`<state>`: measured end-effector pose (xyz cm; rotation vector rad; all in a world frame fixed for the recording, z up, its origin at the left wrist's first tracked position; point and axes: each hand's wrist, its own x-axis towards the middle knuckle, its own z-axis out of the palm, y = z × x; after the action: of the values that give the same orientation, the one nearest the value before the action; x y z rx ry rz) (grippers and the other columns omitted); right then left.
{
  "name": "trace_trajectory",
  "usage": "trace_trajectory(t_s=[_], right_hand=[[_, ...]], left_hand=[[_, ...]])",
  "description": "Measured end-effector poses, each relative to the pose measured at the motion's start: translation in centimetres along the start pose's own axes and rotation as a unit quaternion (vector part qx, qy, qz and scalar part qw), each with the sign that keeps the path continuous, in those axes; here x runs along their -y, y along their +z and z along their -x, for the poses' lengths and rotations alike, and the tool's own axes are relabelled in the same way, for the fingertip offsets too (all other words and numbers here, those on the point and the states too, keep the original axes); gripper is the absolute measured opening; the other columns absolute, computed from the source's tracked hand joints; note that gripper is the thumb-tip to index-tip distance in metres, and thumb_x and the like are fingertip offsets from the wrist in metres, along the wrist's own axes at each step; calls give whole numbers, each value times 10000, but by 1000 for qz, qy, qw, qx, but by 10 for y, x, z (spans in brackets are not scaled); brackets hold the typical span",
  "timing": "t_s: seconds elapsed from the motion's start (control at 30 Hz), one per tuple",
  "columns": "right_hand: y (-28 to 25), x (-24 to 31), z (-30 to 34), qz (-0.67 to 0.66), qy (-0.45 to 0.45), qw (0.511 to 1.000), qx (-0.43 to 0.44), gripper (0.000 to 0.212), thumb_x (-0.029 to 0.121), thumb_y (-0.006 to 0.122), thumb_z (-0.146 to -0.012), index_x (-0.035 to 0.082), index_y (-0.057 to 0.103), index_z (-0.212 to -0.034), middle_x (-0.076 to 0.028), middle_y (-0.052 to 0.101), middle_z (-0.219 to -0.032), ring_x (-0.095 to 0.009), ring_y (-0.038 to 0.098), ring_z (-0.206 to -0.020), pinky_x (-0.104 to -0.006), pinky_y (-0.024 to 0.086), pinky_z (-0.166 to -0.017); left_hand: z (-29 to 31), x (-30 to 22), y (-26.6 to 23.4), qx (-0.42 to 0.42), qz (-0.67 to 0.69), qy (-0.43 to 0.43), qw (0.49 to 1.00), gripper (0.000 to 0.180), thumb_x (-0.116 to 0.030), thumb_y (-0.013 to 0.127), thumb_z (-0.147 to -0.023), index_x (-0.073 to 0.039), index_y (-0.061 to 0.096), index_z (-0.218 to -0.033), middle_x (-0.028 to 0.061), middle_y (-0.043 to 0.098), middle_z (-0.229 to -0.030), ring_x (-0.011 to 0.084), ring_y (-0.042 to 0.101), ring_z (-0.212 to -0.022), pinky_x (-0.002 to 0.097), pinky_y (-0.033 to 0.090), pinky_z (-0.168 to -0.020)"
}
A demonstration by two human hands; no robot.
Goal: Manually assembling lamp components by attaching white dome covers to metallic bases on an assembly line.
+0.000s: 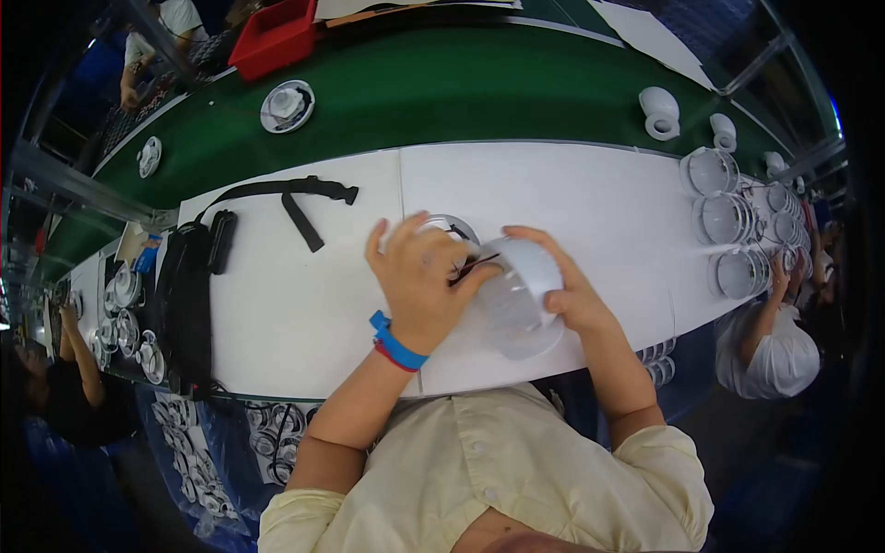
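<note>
My right hand (573, 290) grips a white, partly see-through lamp housing (521, 309), bowl-shaped and tilted on its side, with fingers over the top and thumb on the near side. At the housing's left edge is my left hand (424, 276), its thumb and a finger closed around a thin dark wire (479, 262); its outer fingers are lifted and spread. Just behind, a round white part (454, 224) with a silvery rim lies on the white table, half covered by my left hand. The wire's ends are hidden.
A black strapped bag (186, 304) lies on the white table (295, 341) at left, beside round white parts (124, 323). Stacked clear-sided housings (724, 221) stand at right. Beyond runs a green belt (479, 92) carrying white parts and a red bin (274, 39). Other people work at both sides.
</note>
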<state>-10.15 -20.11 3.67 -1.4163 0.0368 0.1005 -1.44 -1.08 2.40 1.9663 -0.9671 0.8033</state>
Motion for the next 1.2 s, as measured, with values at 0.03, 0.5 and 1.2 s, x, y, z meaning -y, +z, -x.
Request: trace_trajectory(t_s=[0.03, 0.5, 1.2], right_hand=[[-5, 2, 1, 24, -3, 999, -40, 1059, 596, 798, -600, 54, 396, -1416, -120, 526, -1288, -225, 529, -1188, -321, 417, -989], [-14, -14, 8, 139, -68, 977, -145, 818, 180, 758, -685, 83, 402, -1415, -116, 503, -1289, -237, 483, -1202, -354, 376, -1030], [46, -43, -17, 231, -206, 915, -258, 929, 201, 803, -691, 29, 289, -1445, -176, 341, -1385, -326, 394, -1269, -433, 349, -1053]], left_hand=[[2, 10, -3, -38, 55, -95, 993, 308, -127, 749, -757, -91, 618, -1034, 46, 580, -904, 287, 555, -1053, 444, 319, -1016], [15, 69, -20, 287, 475, -531, 640, 639, 55, 561, -798, 28, 366, -1406, 155, 540, -1273, 224, 606, -1049, 290, 548, -808], [34, 19, 12, 224, 624, -365, 654, 904, 103, 665, -765, -56, 189, -1516, 147, 361, -1460, 257, 327, -1389, 377, 336, -1111]])
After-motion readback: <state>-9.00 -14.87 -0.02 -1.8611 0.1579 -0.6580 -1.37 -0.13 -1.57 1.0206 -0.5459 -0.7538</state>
